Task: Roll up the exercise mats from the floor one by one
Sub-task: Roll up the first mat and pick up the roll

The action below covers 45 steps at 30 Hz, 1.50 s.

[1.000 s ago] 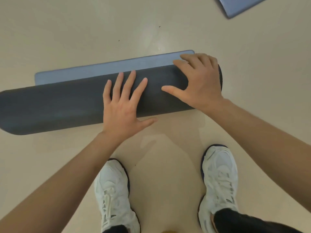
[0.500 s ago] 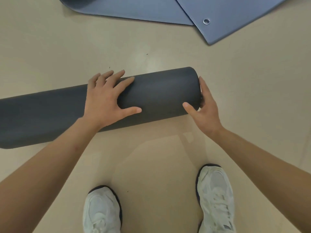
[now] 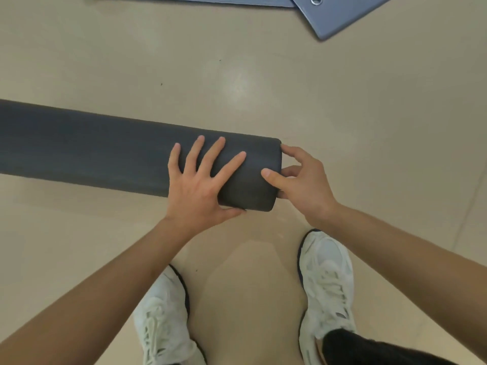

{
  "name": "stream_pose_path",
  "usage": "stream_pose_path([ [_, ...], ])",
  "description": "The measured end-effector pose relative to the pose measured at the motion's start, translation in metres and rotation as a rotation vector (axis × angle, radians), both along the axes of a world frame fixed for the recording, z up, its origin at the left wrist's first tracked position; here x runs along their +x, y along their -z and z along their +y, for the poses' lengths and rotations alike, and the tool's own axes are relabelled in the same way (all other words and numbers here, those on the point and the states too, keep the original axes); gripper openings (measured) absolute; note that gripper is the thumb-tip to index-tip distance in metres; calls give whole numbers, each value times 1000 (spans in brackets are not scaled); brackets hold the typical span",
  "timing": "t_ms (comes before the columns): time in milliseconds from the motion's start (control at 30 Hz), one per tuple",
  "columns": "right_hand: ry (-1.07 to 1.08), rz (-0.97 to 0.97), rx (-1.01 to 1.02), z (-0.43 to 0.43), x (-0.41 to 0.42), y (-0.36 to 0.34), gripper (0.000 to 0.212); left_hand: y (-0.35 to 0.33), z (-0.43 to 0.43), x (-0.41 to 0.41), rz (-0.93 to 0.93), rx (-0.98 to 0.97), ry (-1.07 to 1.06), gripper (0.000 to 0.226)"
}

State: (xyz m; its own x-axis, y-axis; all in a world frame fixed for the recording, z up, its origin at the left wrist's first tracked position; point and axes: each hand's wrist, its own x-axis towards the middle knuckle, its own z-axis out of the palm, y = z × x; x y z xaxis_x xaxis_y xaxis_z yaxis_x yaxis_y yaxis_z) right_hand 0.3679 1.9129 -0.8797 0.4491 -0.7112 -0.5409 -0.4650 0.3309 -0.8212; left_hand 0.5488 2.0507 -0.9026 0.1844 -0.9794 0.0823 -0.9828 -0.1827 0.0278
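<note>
Spread fingers [image 3: 200, 154] of the left hand [image 3: 196, 191] press flat atop a fully rolled dark grey foam exercise mat [image 3: 105, 148] on the beige floor [image 3: 237, 75]; the right hand [image 3: 303, 185] pinches its end, flat blue-grey mats [image 3: 340, 17] beyond.

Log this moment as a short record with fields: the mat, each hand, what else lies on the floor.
mat: dark grey rolled foam exercise mat, fully rolled, lying on the beige floor
left hand: left hand flat on top of the roll near its right end, fingers spread
right hand: right hand at the roll's end face, thumb on top
other mats: flat blue-grey mat with a metal eyelet, far side
feet: white sneakers behind the roll
</note>
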Motion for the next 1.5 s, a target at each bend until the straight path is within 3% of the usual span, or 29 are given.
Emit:
stream_pose_path([
  [100,-65,-107,54,-20,-13,9,61,-2,-8,11,7,2,47,104],
  [200,-240,-43,-266,-51,-30,23,57,-8,-28,22,12,59,68,109],
  [333,-537,-40,-678,-81,-26,34,77,-21,-60,44,54,171,105,116],
  [400,-679,-65,-887,-94,-9,41,73,-27,-80,56,82,206,135,116],
  [567,-724,-144,-1112,-129,21,42,51,-24,-93,64,195,-13,220,82],
  [667,-761,-141,-1125,-145,24,37,50,-15,-74,44,168,-142,178,67],
  [767,-771,-132,-1076,-144,25,32,49,-14,-54,8,137,-87,22,92],
  [867,-735,-145,-992,-127,22,20,48,-22,-40,-32,224,-7,-238,124],
  [967,-696,-156,-924,-97,16,3,48,-38,-25,-49,283,23,-402,134],
  [1200,-587,-164,-754,-44,35,-87,45,-119,13,-24,357,-12,-486,127],
  [1500,-686,-118,-911,-1,94,-251,13,-279,65,31,383,-4,-511,114],
])
